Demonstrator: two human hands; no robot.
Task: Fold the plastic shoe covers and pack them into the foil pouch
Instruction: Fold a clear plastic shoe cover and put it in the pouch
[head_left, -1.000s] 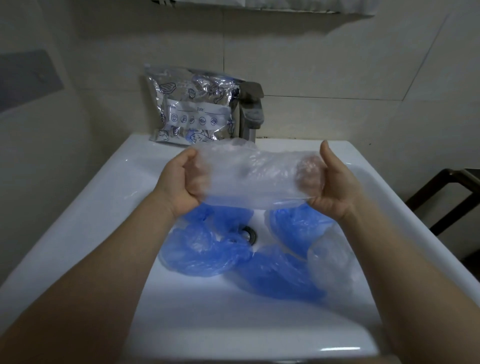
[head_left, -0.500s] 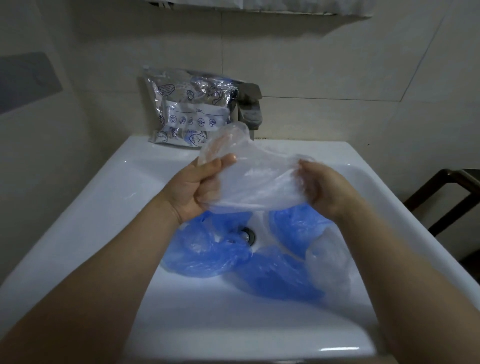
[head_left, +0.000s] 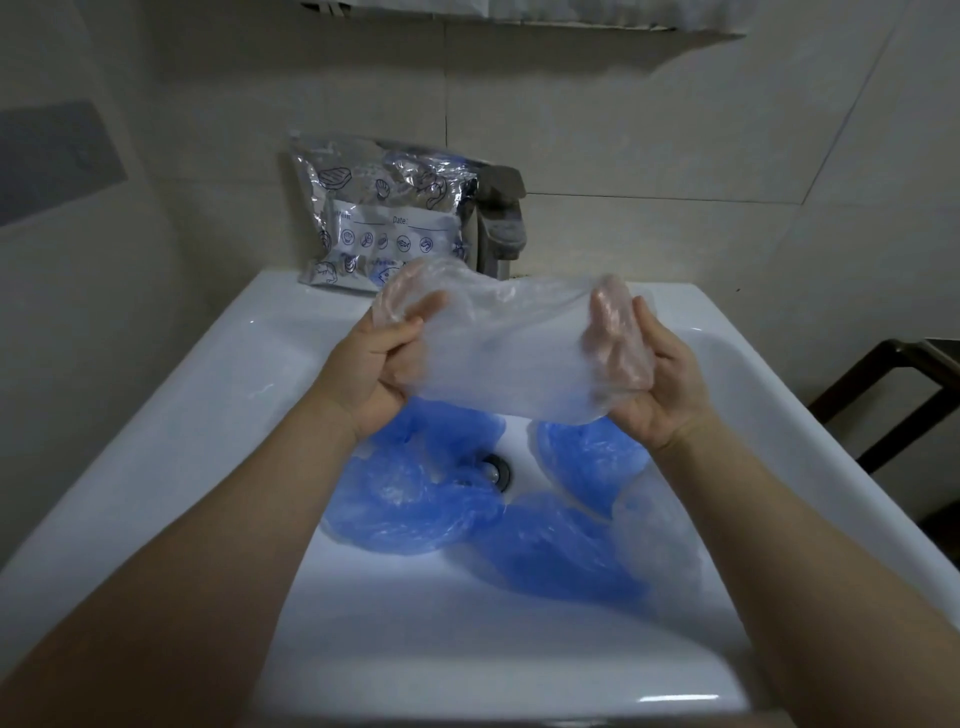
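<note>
I hold a clear shoe cover (head_left: 511, 358) stretched between my hands above the basin of the white sink (head_left: 171, 431): my left hand (head_left: 382, 366) has its fingers curled into one end with the thumb pinching the film, and my right hand (head_left: 652, 382) has its fingers tucked inside the other end, seen pink through the plastic, thumb outside. Below them several blue shoe covers (head_left: 415, 499) lie crumpled in the basin around the drain (head_left: 496, 467), with another clear one (head_left: 657, 519) near the sink's right wall. The foil pouch (head_left: 382, 218) stands on the sink's back edge, leaning on the wall just left of the tap (head_left: 501, 223).
</note>
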